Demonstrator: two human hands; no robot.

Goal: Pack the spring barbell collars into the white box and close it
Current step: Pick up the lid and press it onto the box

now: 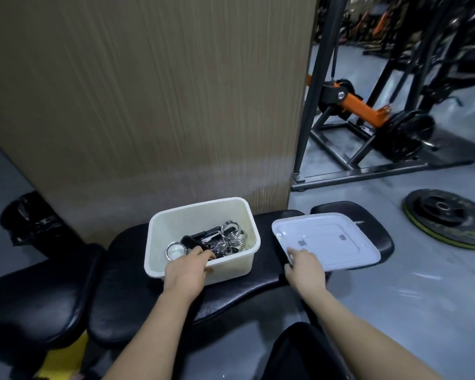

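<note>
A white box [159,242] stands open on a black padded bench [244,292]. Inside it lie several spring barbell collars [222,237], chrome coils with black handles. My left hand [187,270] reaches over the box's near rim, its fingers closed around a collar's black handle. The white lid [329,239] lies flat on the bench to the right of the box. My right hand [303,266] grips the lid's near left corner, thumb on top.
A tan wood-grain wall panel [148,105] rises right behind the box. A black bag [30,220] sits at the left. On the grey floor to the right lie a weight plate [447,218] and an orange-and-black machine [362,111].
</note>
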